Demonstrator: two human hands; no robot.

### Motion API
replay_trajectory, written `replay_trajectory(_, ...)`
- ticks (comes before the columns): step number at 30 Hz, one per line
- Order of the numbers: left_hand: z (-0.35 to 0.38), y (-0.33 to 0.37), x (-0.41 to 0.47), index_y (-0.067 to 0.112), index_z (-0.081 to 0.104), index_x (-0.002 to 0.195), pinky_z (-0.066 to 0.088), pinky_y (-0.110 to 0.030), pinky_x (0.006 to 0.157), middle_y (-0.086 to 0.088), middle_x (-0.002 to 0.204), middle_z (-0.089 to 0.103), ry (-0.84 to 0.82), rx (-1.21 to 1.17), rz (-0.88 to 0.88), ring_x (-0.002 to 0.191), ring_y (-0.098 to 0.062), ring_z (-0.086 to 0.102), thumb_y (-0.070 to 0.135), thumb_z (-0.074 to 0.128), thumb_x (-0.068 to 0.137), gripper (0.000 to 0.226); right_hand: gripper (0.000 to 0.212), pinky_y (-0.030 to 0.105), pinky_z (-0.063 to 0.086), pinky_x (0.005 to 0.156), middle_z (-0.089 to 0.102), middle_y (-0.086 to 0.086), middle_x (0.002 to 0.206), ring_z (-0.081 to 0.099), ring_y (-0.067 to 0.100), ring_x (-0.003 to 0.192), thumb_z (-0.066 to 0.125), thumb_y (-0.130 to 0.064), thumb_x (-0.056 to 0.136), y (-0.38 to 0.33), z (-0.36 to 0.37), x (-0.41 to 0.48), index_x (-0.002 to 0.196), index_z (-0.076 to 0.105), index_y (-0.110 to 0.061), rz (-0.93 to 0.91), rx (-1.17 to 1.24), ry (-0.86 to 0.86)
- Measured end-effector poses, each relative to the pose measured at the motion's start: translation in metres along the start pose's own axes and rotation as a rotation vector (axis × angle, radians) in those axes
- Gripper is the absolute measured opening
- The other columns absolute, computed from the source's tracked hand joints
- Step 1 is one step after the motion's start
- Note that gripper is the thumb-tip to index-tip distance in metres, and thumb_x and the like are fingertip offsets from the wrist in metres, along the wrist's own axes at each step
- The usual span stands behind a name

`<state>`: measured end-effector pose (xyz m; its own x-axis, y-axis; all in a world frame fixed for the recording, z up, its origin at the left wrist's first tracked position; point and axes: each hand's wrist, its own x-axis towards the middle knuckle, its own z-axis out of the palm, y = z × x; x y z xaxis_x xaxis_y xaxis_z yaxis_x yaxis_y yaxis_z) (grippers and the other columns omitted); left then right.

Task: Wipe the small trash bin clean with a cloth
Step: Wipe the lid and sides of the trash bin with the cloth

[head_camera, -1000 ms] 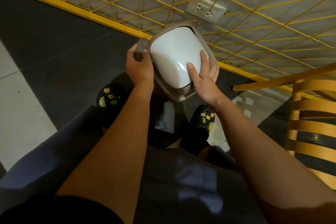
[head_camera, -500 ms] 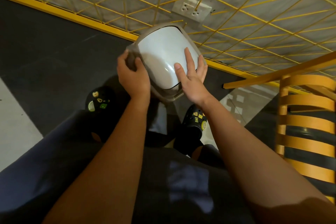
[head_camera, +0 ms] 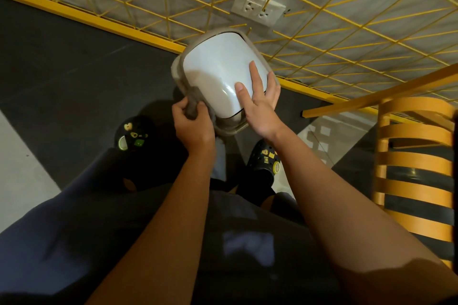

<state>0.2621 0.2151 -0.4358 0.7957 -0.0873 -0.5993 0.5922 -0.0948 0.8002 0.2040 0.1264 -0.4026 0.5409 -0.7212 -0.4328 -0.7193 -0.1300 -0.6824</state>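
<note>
The bin (head_camera: 229, 131) is in the middle, just past the two black shoes (head_camera: 132, 136) and near the wall. Its white lid (head_camera: 215, 64) faces up. The part under the lid is hidden, so you cannot tell if the bin stands on the floor (head_camera: 62, 69).

The left hand (head_camera: 193, 129) is curled round a gray cloth (head_camera: 192, 106) and holds it on the bin's near left edge. The right hand (head_camera: 261, 106) lies flat on the right side of the lid, with its fingers straight and a little spread.

Both arms reach out over the person's dark lap and hide part of the floor. On the far wall is a yellow wire grid (head_camera: 334, 20) with a socket (head_camera: 259, 8) behind it. A yellow chair (head_camera: 416, 161) stands at the right, apart from the bin.
</note>
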Motion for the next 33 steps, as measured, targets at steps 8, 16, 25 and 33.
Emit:
replay_trajectory(8,0.005,0.042,0.048,0.016,0.054,0.121,0.043,-0.019,0.094,-0.001,0.125,0.056,-0.023,0.083,0.183,0.109,-0.010,0.052,0.014,0.056,0.088,0.033,0.055,0.043,-0.006,0.113,-0.021,0.000,0.153,-0.030,0.022,0.138,0.037,-0.048,0.095,-0.001,0.000,-0.001,0.143,0.010,-0.045,-0.005,0.018,-0.005)
replay_trajectory(16,0.000,0.033,0.053,0.016,0.054,0.124,0.042,-0.026,0.100,0.000,0.125,0.056,-0.040,0.091,0.125,0.115,-0.013,0.051,0.017,0.057,0.088,0.036,0.055,0.045,-0.006,0.113,-0.022,-0.001,0.153,-0.030,0.021,0.138,0.036,-0.050,0.094,-0.001,0.000,0.000,0.142,0.010,-0.046,-0.018,0.016,-0.002)
replay_trajectory(25,0.014,0.071,0.083,0.011,0.056,0.124,0.038,-0.016,0.096,-0.006,0.128,0.057,-0.185,0.239,0.340,0.119,-0.017,0.051,0.009,0.053,0.088,0.036,0.055,0.046,-0.006,0.113,-0.021,-0.002,0.153,-0.029,0.021,0.138,0.036,-0.050,0.094,0.002,0.001,0.003,0.142,0.011,-0.047,-0.024,0.000,0.007)
replay_trajectory(33,0.005,0.047,0.071,0.014,0.052,0.128,0.035,-0.022,0.098,-0.005,0.132,0.054,-0.060,0.214,0.203,0.122,-0.019,0.048,0.015,0.049,0.091,0.037,0.055,0.046,-0.006,0.112,-0.021,-0.001,0.154,-0.029,0.021,0.138,0.036,-0.049,0.095,-0.001,0.001,0.002,0.143,0.009,-0.045,-0.010,-0.011,0.008)
